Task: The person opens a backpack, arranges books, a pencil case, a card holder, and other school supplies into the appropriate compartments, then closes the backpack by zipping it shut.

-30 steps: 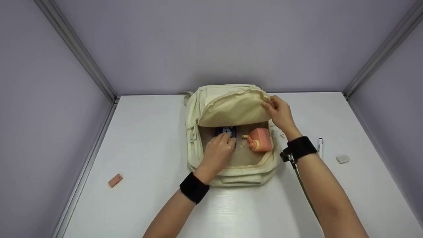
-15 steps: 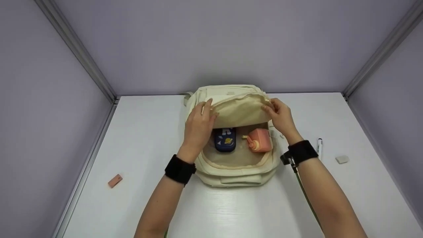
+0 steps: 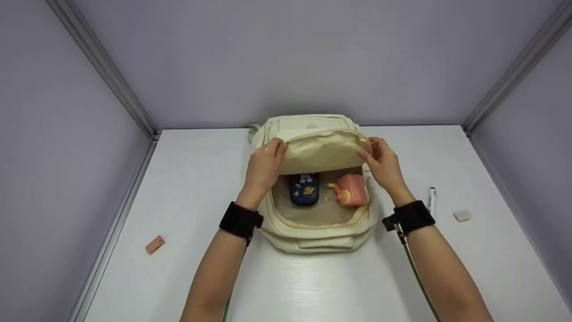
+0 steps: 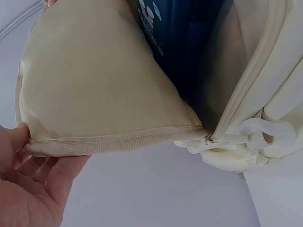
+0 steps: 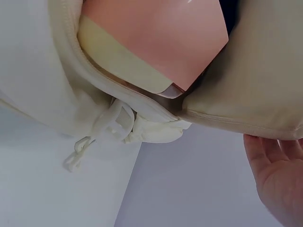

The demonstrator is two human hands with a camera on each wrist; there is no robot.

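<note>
A cream backpack [image 3: 321, 241] lies on the table with its front flap [image 3: 326, 154] raised. My left hand [image 3: 262, 167] pinches the flap's left edge, thumb on the inner lining and fingers behind, as the left wrist view shows. At the opposite edge my right hand [image 3: 385, 164] grips the flap the same way. Inside the bag is a dark blue pencil case [image 3: 304, 192] with planet pictures, its upper end hidden under the flap. To its right sits a coral pencil sharpener [image 3: 352, 190] with a yellow crank handle, seen close up in the right wrist view.
A small pinkish-brown block [image 3: 155, 244] lies on the table at the left. On the right are a white marker [image 3: 431, 200] with a dark cap, partly behind the wrist strap, and a pale grey eraser-like piece [image 3: 462, 216]. Grey-lilac walls stand around the table.
My left hand has left the pencil case and come up to take the flap's left edge. The flap has come down slightly toward me, my right hand moving with it.
</note>
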